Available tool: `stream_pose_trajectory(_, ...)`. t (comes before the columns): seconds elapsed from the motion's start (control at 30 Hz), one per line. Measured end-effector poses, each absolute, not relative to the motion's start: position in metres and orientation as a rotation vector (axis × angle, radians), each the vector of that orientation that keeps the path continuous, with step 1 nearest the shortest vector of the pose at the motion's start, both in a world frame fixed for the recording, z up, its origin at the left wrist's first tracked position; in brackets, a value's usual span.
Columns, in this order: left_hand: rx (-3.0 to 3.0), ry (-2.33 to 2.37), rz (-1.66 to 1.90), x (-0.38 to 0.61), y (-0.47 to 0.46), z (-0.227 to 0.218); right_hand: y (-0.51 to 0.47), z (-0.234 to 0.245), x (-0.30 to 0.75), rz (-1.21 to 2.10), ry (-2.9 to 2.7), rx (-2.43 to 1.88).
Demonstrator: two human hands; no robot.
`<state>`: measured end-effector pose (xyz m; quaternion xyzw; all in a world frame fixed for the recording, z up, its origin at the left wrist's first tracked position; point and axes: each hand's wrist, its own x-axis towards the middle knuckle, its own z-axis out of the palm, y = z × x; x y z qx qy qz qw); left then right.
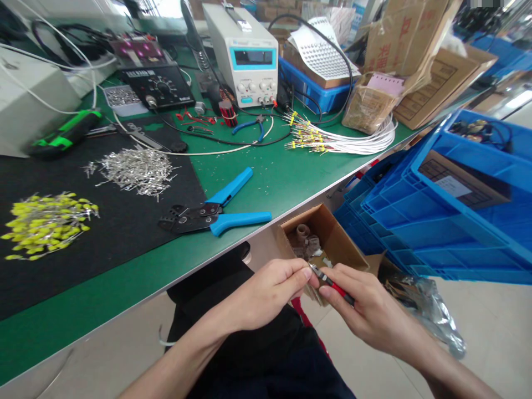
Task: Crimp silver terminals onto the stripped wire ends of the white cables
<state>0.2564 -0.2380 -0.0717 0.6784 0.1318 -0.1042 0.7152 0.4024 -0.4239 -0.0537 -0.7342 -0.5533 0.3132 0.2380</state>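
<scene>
Over my lap, just off the table edge, my two hands meet. My right hand is closed around small pliers with red and black handles. Their jaws point left and reach the fingertips of my left hand, which are pinched together. Something small and pale shows at those fingertips, too small to name. A short piece of white wire shows beside my left forearm; whether it runs to my hand is hidden. On the table nearby lies a crimping tool with blue handles, its handles spread.
On the black mat lie yellow-capped terminals and loose silver terminals. White cables with yellow tips lie bundled farther back, near a power supply. Below are an open cardboard box and blue crates.
</scene>
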Motion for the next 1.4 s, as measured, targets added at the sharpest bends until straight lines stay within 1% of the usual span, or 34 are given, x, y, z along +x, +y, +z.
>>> stream_pose_trajectory(0.37,1.562,0.33,-0.222,0.252,-0.241,-0.066,-0.423,-0.054,0.403,0.746,-1.678,-2.033)
stream_pose_trajectory(0.5,1.503,0.331,-0.219,0.254,-0.241,-0.068,-0.423,-0.053,0.405,0.834,-1.582,-2.001)
stream_pose_trajectory(0.67,1.423,0.272,-0.222,0.258,-0.24,-0.071,-0.423,-0.054,0.41,1.05,-1.303,-1.903)
stream_pose_trajectory(0.8,1.393,0.251,-0.236,0.262,-0.239,-0.073,-0.423,-0.055,0.411,1.089,-1.208,-1.847)
stream_pose_trajectory(1.4,1.43,0.24,-0.259,0.272,-0.235,-0.079,-0.425,-0.056,0.408,0.995,-1.197,-1.976)
